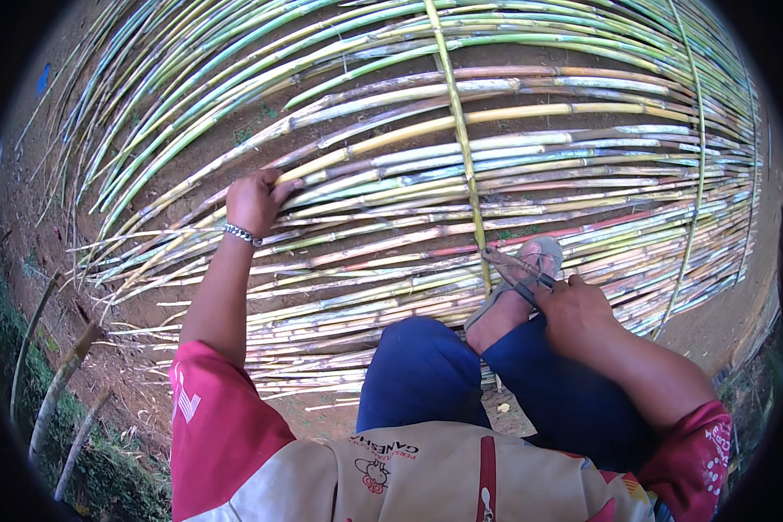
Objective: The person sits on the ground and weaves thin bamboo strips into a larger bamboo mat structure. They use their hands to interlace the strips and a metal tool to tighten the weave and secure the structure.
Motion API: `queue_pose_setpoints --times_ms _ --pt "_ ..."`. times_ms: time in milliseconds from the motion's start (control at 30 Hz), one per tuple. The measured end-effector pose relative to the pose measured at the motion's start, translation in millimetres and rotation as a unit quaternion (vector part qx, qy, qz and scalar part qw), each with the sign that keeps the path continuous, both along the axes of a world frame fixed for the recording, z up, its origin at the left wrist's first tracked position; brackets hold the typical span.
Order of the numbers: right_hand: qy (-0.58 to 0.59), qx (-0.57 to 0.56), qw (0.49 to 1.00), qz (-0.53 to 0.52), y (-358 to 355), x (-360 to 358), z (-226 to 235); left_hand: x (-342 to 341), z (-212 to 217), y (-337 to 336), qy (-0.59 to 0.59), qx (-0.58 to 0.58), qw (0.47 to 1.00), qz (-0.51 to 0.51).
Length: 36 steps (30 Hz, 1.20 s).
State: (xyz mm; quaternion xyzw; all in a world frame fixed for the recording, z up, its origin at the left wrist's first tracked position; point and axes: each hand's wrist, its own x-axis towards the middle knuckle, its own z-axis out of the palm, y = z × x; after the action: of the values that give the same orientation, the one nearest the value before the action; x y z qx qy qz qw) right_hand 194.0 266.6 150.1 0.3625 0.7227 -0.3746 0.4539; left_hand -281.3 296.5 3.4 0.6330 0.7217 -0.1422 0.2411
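Observation:
Many slender jointed bamboo poles [391, 139], green, yellow and brown, lie side by side on the ground in front of me. My left hand [254, 205] is closed around a yellowish pole near its left part, with the thumb over it. In my right hand [574, 311] are the handles of metal pincers [513, 268]. The pincers' jaws touch or nearly touch the lower part of a yellow-green crosspiece [458, 113], which runs across the poles; whether they grip anything there, I cannot tell.
A second thin crosspiece [698, 130] lies across the poles on the right. My sandalled foot [518, 287] stands on the near poles. Several stakes [61, 387] rise at the lower left, beside bare soil and low greenery [113, 474].

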Motion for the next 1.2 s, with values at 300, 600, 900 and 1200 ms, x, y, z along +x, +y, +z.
queue_pose_setpoints --times_ms 300,600,900,1200 --pt "-0.003 0.006 1.000 -0.012 -2 -6 3 -18 -34 -35 -0.026 0.184 0.982 0.019" --pt "0.041 0.048 0.998 -0.024 -20 16 -14 -37 -17 -41 0.101 0.230 0.968 0.023" --pt "0.067 0.053 0.996 -0.001 -21 16 -14 -90 -9 -46 0.063 0.032 0.996 0.047" --pt "0.096 0.055 0.993 -0.035 -23 16 -14 -91 -30 -51 0.106 0.220 0.947 0.207"
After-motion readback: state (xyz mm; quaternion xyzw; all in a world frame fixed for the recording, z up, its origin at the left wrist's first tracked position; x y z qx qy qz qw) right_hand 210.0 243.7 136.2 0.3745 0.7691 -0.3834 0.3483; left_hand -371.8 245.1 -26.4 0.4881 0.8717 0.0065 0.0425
